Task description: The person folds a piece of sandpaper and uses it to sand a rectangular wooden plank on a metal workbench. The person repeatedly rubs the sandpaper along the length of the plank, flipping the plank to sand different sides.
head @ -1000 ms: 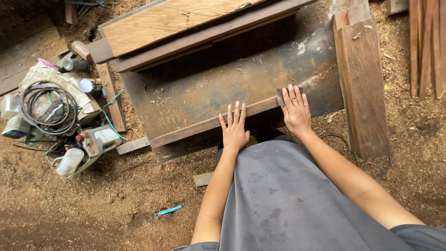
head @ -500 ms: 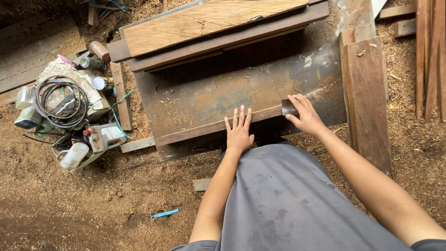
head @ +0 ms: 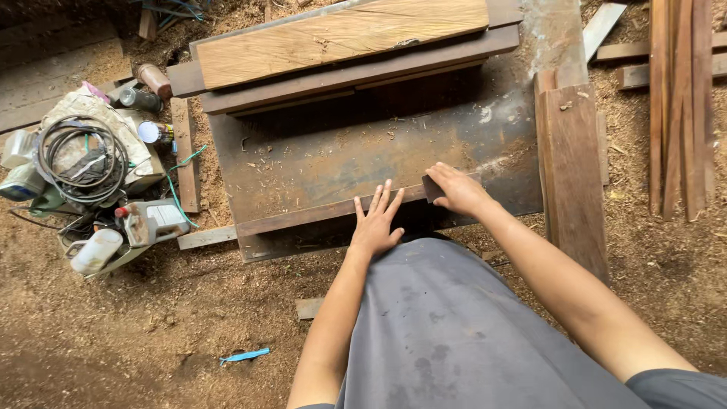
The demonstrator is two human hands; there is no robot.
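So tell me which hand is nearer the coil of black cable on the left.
Left. The left hand lies flat on the narrow strip, on the side toward the coil of black cable; the right hand grips the strip's far end.

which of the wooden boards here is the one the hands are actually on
The narrow dark strip along the near edge of the metal table. The left hand lies flat on it and the right hand grips its end; the pale plank lies untouched.
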